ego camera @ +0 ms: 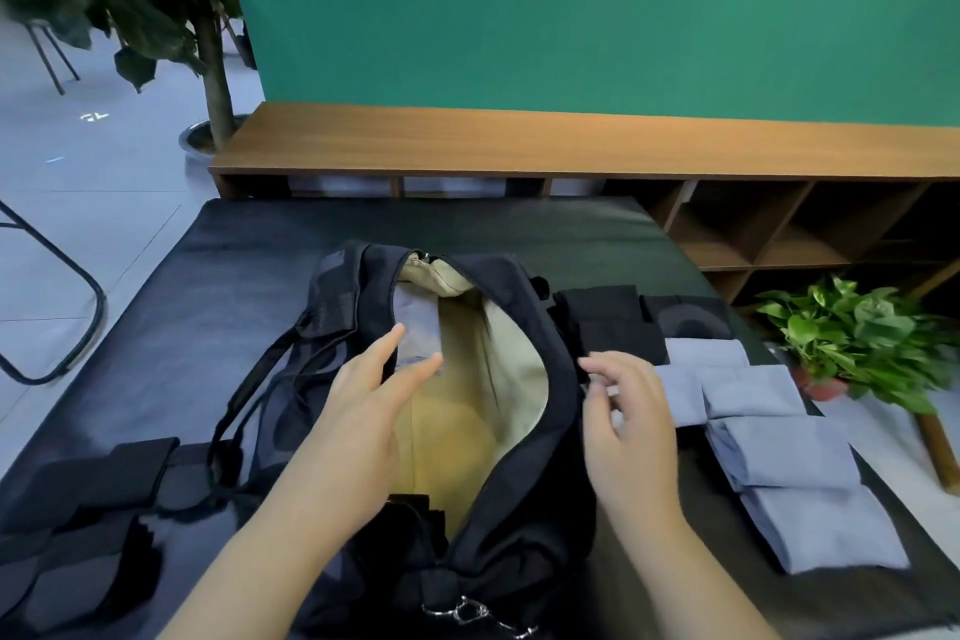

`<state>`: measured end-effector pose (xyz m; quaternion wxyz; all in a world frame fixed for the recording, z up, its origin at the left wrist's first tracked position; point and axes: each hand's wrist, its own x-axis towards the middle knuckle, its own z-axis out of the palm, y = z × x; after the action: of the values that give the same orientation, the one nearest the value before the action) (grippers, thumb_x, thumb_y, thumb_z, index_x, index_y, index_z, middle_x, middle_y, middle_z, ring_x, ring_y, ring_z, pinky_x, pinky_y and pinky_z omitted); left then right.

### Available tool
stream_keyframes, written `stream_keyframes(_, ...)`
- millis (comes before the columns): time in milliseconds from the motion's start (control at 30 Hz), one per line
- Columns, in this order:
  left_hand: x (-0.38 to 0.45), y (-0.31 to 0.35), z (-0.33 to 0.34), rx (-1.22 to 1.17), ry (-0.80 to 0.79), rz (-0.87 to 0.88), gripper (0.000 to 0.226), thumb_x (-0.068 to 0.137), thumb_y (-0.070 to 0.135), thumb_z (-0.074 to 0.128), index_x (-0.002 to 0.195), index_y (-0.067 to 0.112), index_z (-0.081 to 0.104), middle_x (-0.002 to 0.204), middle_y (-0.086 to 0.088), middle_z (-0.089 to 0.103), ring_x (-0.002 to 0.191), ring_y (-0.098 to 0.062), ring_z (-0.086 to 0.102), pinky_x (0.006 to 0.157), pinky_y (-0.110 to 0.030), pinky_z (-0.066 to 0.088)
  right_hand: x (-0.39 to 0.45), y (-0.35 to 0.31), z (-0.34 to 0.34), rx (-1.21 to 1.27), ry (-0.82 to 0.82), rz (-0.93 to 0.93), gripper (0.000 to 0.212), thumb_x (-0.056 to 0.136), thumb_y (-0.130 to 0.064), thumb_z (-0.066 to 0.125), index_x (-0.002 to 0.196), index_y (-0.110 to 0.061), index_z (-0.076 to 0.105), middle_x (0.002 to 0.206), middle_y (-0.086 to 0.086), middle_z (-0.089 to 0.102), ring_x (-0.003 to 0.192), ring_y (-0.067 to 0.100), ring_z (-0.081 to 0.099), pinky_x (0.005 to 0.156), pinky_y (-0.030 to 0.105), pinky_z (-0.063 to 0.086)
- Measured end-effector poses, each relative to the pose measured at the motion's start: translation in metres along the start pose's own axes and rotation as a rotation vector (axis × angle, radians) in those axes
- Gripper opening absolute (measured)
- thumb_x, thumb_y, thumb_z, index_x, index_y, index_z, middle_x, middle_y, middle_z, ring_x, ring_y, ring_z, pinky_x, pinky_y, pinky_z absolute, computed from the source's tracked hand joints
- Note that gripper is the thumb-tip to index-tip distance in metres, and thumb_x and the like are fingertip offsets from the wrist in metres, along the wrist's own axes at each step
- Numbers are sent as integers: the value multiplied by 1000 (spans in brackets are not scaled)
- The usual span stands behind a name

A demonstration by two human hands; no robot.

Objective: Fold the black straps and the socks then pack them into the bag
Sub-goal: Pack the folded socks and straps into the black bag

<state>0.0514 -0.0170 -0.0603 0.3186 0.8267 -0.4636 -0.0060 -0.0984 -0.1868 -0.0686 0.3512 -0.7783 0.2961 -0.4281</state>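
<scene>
Lower left of frame: folded black straps (pixel 78 494) lie on the dark padded table (pixel 171 276). Centre: black duffel bag (pixel 524 499), unzipped, beige lining showing. Left hand (pixel 358 411) hovers over its opening, fingers straight, holding nothing. Right hand (pixel 631 411) is at the bag's right rim, fingers loosely curled, blurred, holding nothing. Right of frame: folded grey-blue socks (pixel 784 452) in a row; black folded pieces behind them.

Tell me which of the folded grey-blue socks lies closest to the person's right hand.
The one at the far end of the row of folded socks, just beyond the right hand, beside the black folded pieces. The other socks run toward the table's near right edge, farther away.
</scene>
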Motion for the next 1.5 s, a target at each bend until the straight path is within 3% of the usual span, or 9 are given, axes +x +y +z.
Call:
stream_keyframes(133, -1, -2, 6, -2, 11, 9, 96, 65, -28, 33, 136, 36, 45, 150, 15, 11, 136, 3, 5, 106, -17, 9, -9, 34, -8, 11, 51, 410, 24, 93, -5, 46, 104, -26, 50, 113, -4, 45, 95, 12, 51, 70, 18, 37)
stream_keyframes(267, -1, 4, 2, -9, -11, -19, 94, 70, -27, 32, 136, 40, 40, 146, 21, 4, 133, 6, 0, 102, -6, 2, -14, 58, -10, 20, 51, 667, 31, 96, -15, 47, 127, -19, 46, 125, 6, 42, 80, 5, 49, 60, 22, 36)
stream_keyframes(533, -1, -2, 2, -44, 9, -12, 94, 71, -28, 33, 132, 43, 37, 150, 17, 6, 136, 3, 3, 106, -14, 6, -5, 69, -2, 2, 102, 773, 50, 93, -23, 54, 138, -25, 35, 135, 20, 30, 101, 32, 48, 86, 38, 43)
stream_keyframes(733, -1, -4, -1, -43, 1, -24, 98, 68, -29, 32, 131, 45, 43, 150, 15, 11, 141, -11, 13, 112, -30, 16, -14, 71, 7, -338, 65, 454, 64, 81, -21, 74, 137, -12, 44, 140, 13, 33, 123, 31, 29, 97, 35, 32)
stream_keyframes(900, 0, -1, -2, -42, -11, -35, 98, 70, -28, 31, 125, 53, 38, 148, 19, 8, 143, -12, 13, 114, -30, 16, -5, 84, 4, -526, -116, 223, 59, 79, -19, 76, 130, -3, 51, 133, 12, 51, 127, 29, 39, 106, 38, 32)
stream_keyframes(1100, 0, 0, -2, -48, -30, -52, 93, 70, -27, 31, 129, 45, 41, 146, 21, 7, 142, -11, 13, 112, -25, 15, 13, 95, 7, -812, -230, 41, 52, 63, -28, 86, 105, -7, 63, 102, 7, 65, 100, 32, 59, 89, 46, 43)
stream_keyframes(1233, 1, 2, -2, -53, -42, -59, 95, 70, -27, 30, 123, 52, 34, 146, 22, 7, 142, -10, 13, 112, -25, 15, 19, 100, 9, -850, -229, 12, 43, 62, -19, 85, 98, -7, 66, 90, 7, 65, 89, 32, 60, 84, 42, 44)
stream_keyframes(1367, 0, 0, -1, -51, -35, -63, 94, 69, -26, 30, 123, 51, 36, 145, 22, 9, 141, -11, 15, 111, -24, 16, 21, 99, 8, -797, -275, 65, 29, 72, -8, 70, 100, -7, 66, 94, 10, 64, 94, 32, 57, 85, 38, 43)
stream_keyframes(1500, -1, -1, 0, -52, -34, -57, 94, 69, -26, 30, 124, 50, 37, 145, 21, 10, 140, -11, 17, 110, -24, 17, 9, 97, -2, -719, -239, 29, 17, 69, -2, 69, 83, -9, 65, 79, 7, 61, 79, 30, 56, 68, 35, 42)
